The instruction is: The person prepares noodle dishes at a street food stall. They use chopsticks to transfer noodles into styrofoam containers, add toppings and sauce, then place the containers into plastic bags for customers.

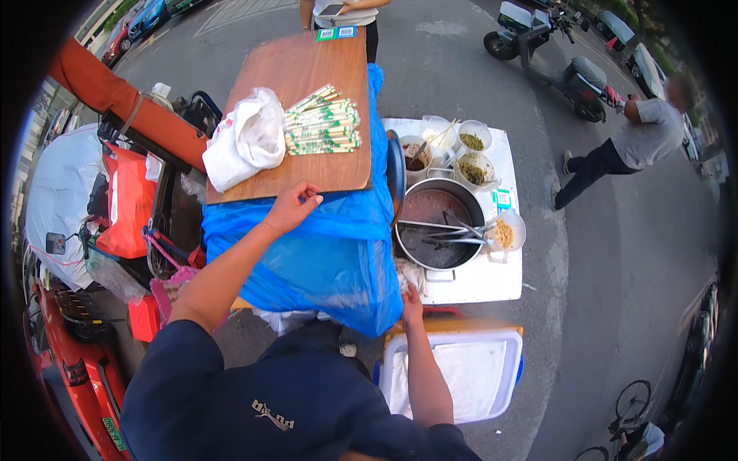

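My left hand (294,206) is at the front edge of a brown wooden board (323,66), fingers loosely curled with nothing seen in them. Under the board, blue plastic sheeting (323,271) wraps a box-like bulk. On the board lie paper-wrapped disposable chopsticks (323,127) and a white cloth (233,164) with a clear plastic bag (265,115). My right hand (411,308) is by the sheeting's right corner, just below a crumpled cloth (410,274); whether it grips anything is unclear. Beyond stands a divided steel pot (441,268) with dark and reddish liquids and metal tongs (455,233).
A white tabletop (473,288) bears the pot, tubs of chopped greens (473,173), a tub of dark sauce (415,155) and a cup of peanuts (503,233). Below it is a white plastic bin (461,380). One person (346,8) faces the board; another (651,129) stands right, near a scooter (553,69).
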`<state>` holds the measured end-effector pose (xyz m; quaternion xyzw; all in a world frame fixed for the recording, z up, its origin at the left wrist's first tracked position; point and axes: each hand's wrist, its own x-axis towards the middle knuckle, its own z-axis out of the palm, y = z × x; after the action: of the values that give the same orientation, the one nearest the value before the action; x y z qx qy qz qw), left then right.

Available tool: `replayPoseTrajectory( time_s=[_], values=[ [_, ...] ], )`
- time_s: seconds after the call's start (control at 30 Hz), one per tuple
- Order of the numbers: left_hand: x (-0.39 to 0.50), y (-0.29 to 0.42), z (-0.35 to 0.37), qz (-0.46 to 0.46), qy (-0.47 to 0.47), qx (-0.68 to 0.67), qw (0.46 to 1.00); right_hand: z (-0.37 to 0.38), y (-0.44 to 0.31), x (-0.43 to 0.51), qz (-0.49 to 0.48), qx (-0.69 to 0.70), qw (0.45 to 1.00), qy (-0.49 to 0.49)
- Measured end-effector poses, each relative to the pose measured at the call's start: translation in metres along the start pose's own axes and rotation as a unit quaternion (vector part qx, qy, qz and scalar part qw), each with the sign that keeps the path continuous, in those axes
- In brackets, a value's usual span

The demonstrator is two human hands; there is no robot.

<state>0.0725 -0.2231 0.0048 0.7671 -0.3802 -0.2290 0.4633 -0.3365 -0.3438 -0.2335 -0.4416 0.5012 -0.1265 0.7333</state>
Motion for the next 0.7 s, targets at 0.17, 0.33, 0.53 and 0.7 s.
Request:
replayPoseTrajectory(
  time_s=[0.17, 0.33, 0.53, 0.7],
  values=[
    [-0.153, 0.011, -0.049, 0.16, -0.108, 0.284, 0.939, 0.012, -0.046, -0.081, -0.044, -0.055, 0.997, -0.022],
    [-0.26, -0.01, -0.077, 0.116, -0.152, 0.385, 0.903, 0.062, -0.081, -0.144, -0.162, -0.155, 0.975, 0.006],
    [-0.255, -0.049, -0.09, 0.099, -0.191, 0.412, 0.886, 0.1, -0.16, -0.155, -0.122, 0.09, 0.986, -0.072],
    [-0.165, -0.053, -0.149, 0.175, -0.023, 0.189, 0.966, 0.123, -0.234, -0.11, -0.075, 0.21, 0.965, -0.138]
  ],
)
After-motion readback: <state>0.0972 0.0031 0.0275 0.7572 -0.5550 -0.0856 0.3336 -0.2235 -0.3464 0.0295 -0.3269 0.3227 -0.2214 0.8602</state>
